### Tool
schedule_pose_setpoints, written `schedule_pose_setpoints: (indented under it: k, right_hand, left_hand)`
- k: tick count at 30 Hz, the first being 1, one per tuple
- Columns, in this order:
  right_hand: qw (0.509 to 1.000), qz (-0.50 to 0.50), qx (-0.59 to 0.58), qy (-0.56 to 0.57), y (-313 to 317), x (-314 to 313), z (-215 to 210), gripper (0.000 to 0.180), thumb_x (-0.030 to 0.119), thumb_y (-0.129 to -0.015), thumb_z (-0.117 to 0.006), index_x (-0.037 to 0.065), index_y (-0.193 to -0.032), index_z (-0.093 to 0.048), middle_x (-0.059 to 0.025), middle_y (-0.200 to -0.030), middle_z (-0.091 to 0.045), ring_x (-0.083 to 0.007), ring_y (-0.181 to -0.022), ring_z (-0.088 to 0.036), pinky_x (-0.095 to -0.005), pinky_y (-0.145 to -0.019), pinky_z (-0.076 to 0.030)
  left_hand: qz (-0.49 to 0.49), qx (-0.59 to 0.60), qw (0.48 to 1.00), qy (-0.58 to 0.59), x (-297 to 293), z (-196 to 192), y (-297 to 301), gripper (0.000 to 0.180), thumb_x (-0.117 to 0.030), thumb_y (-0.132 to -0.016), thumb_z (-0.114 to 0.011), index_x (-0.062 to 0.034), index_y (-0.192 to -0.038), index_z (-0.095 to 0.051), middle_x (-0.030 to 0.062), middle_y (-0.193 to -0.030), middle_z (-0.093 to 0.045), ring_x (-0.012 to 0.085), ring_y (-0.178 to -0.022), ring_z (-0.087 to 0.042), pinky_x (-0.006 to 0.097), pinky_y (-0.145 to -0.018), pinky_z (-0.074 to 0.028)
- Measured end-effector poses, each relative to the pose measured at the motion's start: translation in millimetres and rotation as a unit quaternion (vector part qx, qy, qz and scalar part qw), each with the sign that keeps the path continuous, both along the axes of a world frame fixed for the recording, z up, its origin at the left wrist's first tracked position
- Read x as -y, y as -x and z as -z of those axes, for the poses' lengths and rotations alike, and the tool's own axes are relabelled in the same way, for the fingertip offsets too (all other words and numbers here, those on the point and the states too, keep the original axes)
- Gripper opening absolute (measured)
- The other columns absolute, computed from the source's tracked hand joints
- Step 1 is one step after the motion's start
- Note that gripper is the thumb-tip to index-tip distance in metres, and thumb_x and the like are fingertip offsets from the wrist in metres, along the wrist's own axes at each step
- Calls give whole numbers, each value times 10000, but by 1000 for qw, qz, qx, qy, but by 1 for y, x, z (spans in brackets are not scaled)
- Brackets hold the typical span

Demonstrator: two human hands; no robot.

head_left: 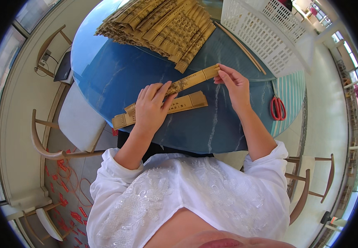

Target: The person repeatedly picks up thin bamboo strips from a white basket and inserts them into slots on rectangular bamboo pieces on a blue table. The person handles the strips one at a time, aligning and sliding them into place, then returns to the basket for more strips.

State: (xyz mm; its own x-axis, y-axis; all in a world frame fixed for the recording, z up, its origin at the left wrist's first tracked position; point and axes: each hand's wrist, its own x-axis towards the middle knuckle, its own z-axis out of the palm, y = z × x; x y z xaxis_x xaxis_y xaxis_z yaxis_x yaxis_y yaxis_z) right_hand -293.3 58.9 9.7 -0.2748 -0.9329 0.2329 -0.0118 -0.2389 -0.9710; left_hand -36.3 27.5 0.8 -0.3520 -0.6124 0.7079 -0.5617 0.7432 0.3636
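A gold printed paper strip point(193, 79) slants over the table between my hands. The thumb and fingers of my right hand point(233, 84) pinch its upper right end. My left hand point(151, 105) grips its lower left part, fingers laid over it and thumb at its edge, hiding some of the strip. Just below, another gold strip point(187, 102) with dark print lies on the table, partly under my left hand. At the far side is a large heap of similar gold strips point(166, 29), stacked in overlapping rows.
The round blue marbled table point(224, 124) carries a white perforated plastic basket point(261, 33) at the far right. Two thin wooden sticks point(241, 47) lie beside it. Red-handled scissors point(277, 108) rest near a striped cloth point(294, 95). Wooden chairs point(48, 155) stand around.
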Motion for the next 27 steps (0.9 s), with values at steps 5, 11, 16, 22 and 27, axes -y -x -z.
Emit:
schedule_pose_setpoints:
  k: [5, 11, 16, 22, 27]
  right_hand:
    - [993, 3, 109, -44, 6, 2, -9, 198, 136, -939, -674, -8, -1075, -674, -76, -932, -698, -132, -774, -660, -266, -752, -564]
    - [972, 72, 225, -4, 41, 13, -3, 165, 150, -926, -695, 22, -1030, -698, -17, -888, -672, -68, -735, -621, -212, -712, -555]
    - [961, 71, 267, -9, 45, 15, -2, 211, 199, -938, -685, 38, -1075, -685, -20, -893, -674, -81, -746, -628, -226, -721, -556]
    - [976, 65, 210, 1, 47, 15, -1, 268, 223, -958, -660, 50, -1162, -651, -24, -895, -674, -85, -772, -629, -238, -742, -548]
    - [986, 60, 157, -19, 43, 15, 3, 270, 222, -962, -652, 51, -1171, -649, -23, -893, -672, -75, -776, -621, -235, -732, -540]
  left_hand:
    - [6, 34, 999, 42, -2, -1, 1, 394, -148, -766, -796, -67, -1136, -687, 65, -976, -627, 246, -847, -613, 364, -755, -493]
    - [-21, 41, 996, 79, -1, -6, -5, 392, -143, -762, -797, -94, -1135, -687, 60, -977, -631, 238, -820, -616, 354, -723, -508]
    - [13, 23, 997, 66, -2, -28, -3, 323, -99, -782, -787, -79, -1096, -711, 68, -963, -617, 244, -815, -611, 350, -730, -515]
    - [-48, 7, 991, 126, 50, -77, -5, 269, -145, -853, -748, -48, -1101, -711, 65, -968, -585, 240, -879, -594, 363, -745, -515]
    - [-147, -4, 980, 134, 131, -110, 5, 284, -221, -923, -678, -46, -1144, -702, 92, -1025, -593, 271, -945, -600, 387, -773, -515]
